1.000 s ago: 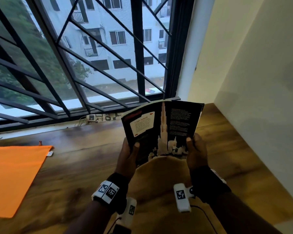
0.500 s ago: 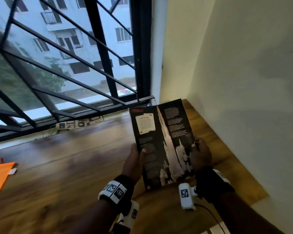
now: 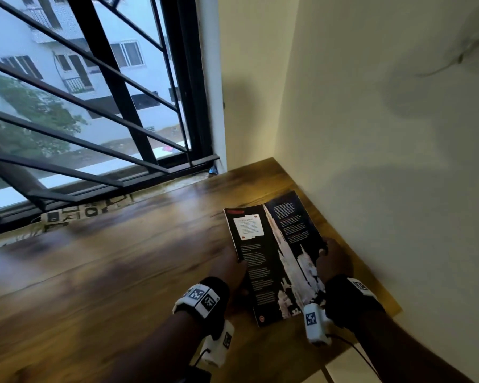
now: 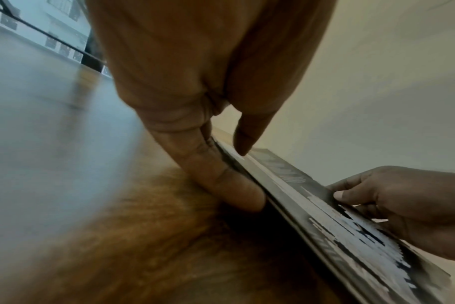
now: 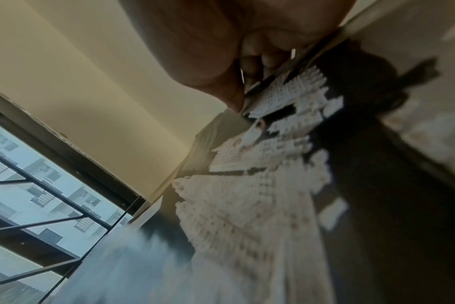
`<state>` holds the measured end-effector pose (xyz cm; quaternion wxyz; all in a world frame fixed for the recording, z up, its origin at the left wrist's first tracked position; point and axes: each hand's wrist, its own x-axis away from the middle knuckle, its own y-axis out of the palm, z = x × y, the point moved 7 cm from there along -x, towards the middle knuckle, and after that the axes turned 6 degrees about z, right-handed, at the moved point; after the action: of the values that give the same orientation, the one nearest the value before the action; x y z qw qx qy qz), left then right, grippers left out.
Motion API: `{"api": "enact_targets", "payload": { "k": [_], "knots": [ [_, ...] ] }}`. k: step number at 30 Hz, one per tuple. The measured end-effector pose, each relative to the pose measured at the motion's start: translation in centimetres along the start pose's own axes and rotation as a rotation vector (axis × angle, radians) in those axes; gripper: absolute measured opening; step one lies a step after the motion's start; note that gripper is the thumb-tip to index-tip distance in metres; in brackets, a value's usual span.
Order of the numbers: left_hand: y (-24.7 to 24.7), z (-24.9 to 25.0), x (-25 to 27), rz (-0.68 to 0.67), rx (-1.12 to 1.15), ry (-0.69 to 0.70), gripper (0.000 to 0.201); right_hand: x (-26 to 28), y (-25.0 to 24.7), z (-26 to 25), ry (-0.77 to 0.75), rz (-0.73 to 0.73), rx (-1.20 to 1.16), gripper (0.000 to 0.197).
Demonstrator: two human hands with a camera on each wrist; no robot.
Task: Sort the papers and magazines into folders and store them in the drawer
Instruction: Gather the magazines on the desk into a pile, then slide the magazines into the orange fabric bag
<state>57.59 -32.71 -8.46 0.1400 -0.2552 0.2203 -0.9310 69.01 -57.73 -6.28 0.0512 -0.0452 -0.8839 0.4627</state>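
A dark magazine with a tall white tower on its cover was over the far right corner of the brown wooden table, close to the pale wall. It was tipped, with its left edge lifted a little above the wood, as the left wrist view showed.

The left hand held the magazine's left edge. Its thumb lay on top of the cover and a finger was curled under the edge, so the hand pinched it.

The right hand held the right edge. Its thumb pressed down on the cover and its other fingers were curled under the pages. In the right wrist view the cover filled most of the picture and was blurry, and the curled fingers sat right at its edge.

Both wrists wore black bands with small white boxes. Behind the table was a window with black metal bars, and a white building showed outside
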Motion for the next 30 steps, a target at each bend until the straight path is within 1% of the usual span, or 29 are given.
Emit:
{"api": "enact_targets", "payload": {
  "k": [1, 3, 5, 6, 9, 11, 16, 20, 23, 28, 30],
  "knots": [
    [-0.1, -0.7, -0.3, 0.010, -0.034, -0.032, 0.032, -0.1, -0.2, 0.2, -0.006, 0.005, 0.032, 0.030],
    [-1.0, -1.4, -0.1, 0.057, -0.120, -0.085, 0.035, -0.3, -0.7, 0.5, -0.010, 0.021, 0.117, 0.037],
    [-2.7, -1.4, 0.6, 0.128, -0.234, -0.103, 0.033, -0.3, -1.1, 0.1, -0.029, 0.042, 0.164, 0.046],
    [-3.3, -1.3, 1.1, 0.153, -0.272, -0.101, 0.031, -0.1, -1.1, -0.4, -0.050, 0.051, 0.160, 0.047],
    [-5.5, -1.6, 2.8, 0.197, -0.348, -0.077, 0.027, 1.6, -0.1, -3.8, -0.162, 0.039, 0.099, 0.044],
    [-6.9, -2.1, 4.1, 0.215, -0.394, -0.065, 0.028, 3.5, 1.3, -6.8, -0.220, 0.013, 0.075, 0.045],
    [-11.1, -4.2, 7.3, 0.236, -0.403, 0.008, 0.031, 9.8, 5.5, -13.7, -0.332, -0.109, 0.040, 0.041],
    [-16.4, -7.3, 10.6, 0.316, -0.407, 0.058, 0.026, 15.8, 9.3, -18.3, -0.402, -0.232, 0.116, 0.042],
    [-20.7, -10.2, 13.4, 0.388, -0.412, 0.075, 0.025, 21.0, 12.0, -21.6, -0.453, -0.268, 0.134, 0.039],
    [-28.2, -16.9, 17.0, 0.474, -0.464, 0.045, 0.025, 30.6, 17.6, -28.0, -0.607, -0.353, 0.090, 0.036],
    [-30.2, -18.9, 18.1, 0.493, -0.479, 0.018, 0.024, 33.6, 19.1, -29.9, -0.637, -0.399, 0.067, 0.036]
  ]
}}
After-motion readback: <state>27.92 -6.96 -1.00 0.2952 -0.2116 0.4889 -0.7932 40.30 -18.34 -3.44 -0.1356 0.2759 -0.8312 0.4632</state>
